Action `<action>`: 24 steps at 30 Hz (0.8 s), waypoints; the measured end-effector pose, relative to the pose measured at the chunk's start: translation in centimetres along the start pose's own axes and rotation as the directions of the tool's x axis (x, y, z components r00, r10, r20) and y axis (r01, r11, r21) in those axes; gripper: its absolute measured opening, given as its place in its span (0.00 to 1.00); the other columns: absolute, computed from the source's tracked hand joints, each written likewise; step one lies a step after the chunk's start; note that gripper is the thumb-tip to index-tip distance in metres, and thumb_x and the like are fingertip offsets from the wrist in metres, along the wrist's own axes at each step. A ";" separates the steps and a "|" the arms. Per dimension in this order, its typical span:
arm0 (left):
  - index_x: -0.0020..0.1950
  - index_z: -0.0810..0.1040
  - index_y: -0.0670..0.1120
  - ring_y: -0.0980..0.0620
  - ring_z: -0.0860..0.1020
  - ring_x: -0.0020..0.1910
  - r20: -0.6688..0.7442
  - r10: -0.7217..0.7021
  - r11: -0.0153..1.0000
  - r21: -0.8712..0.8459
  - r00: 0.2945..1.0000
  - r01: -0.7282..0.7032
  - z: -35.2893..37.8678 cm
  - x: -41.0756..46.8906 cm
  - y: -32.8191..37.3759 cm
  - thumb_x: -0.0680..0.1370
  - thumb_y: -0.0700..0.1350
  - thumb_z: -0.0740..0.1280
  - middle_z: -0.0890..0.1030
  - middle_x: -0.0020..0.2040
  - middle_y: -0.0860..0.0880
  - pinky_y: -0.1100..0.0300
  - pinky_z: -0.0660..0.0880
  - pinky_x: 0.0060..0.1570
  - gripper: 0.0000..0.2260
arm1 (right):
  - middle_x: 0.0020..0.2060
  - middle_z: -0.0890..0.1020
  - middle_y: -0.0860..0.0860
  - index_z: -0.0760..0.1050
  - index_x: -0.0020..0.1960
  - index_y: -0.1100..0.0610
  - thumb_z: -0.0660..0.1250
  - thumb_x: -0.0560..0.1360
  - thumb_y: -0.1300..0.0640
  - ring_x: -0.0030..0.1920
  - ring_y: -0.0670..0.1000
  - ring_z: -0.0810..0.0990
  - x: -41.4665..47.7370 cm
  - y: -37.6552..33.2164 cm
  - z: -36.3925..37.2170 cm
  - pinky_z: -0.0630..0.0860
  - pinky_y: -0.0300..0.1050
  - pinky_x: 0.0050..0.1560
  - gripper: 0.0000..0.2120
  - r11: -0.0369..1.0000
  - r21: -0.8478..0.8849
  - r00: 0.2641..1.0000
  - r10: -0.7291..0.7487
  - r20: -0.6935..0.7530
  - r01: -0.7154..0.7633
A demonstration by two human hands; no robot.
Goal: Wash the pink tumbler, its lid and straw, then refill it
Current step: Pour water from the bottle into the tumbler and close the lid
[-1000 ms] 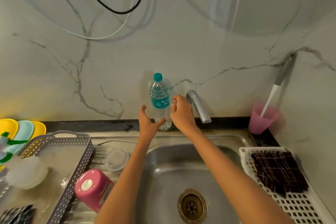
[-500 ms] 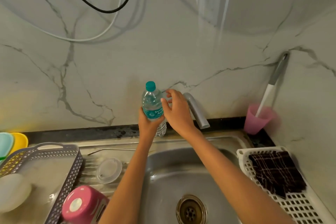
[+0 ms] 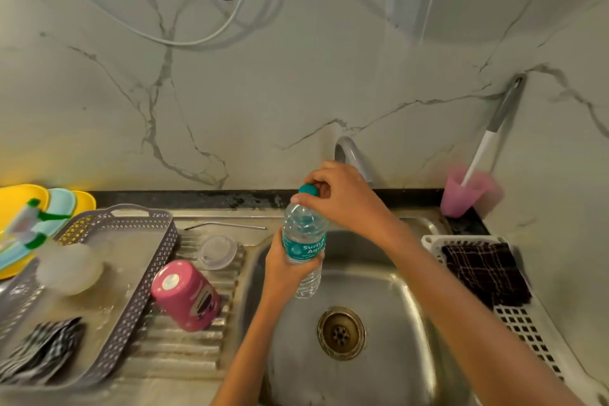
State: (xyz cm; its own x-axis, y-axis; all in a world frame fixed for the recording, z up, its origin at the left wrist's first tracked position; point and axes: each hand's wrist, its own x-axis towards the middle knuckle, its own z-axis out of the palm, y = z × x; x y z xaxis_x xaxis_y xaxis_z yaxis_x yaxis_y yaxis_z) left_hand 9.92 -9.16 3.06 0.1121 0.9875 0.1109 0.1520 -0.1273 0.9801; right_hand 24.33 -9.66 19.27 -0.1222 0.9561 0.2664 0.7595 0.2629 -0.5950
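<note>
The left hand [image 3: 286, 269] grips a bottle [image 3: 304, 241] marked "Sury… Aqu…" above the sink [image 3: 379, 290], the right hand [image 3: 342, 196] pinches its cap [image 3: 308, 189], and the tumbler [image 3: 186, 295] stands apart.

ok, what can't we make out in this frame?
Head view only:
1. Teal screw cap: mostly under the grip of the right hand; loosened or not, cannot tell.
2. Clear plastic water bottle: label partly covered by the left hand.
3. Pink tumbler: opening turned away from the camera; inside unseen.
4. Pale round thing in the grey perforated tray: blurred.
5. Grey tap spout: tip behind the right hand.
</note>
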 end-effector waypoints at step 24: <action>0.64 0.72 0.57 0.52 0.82 0.55 0.124 -0.124 0.992 0.015 0.985 0.123 -2.7 -6.4 -1.8 0.62 0.47 0.81 0.83 0.56 0.52 0.57 0.78 0.56 0.33 | 0.56 0.74 0.45 0.75 0.60 0.49 0.66 0.77 0.59 0.55 0.43 0.71 -2.9 -1.3 0.1 0.72 0.39 0.58 0.13 0.973 -0.083 0.875 -0.156 0.459 0.217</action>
State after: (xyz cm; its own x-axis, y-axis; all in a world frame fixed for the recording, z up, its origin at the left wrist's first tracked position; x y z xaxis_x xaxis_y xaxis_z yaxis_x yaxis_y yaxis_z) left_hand 6.31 -14.99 1.05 0.2135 0.9764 -0.0325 0.1795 -0.0065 0.9837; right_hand 23.66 -12.74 19.24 -0.5186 0.8547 -0.0222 0.7650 0.4523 -0.4585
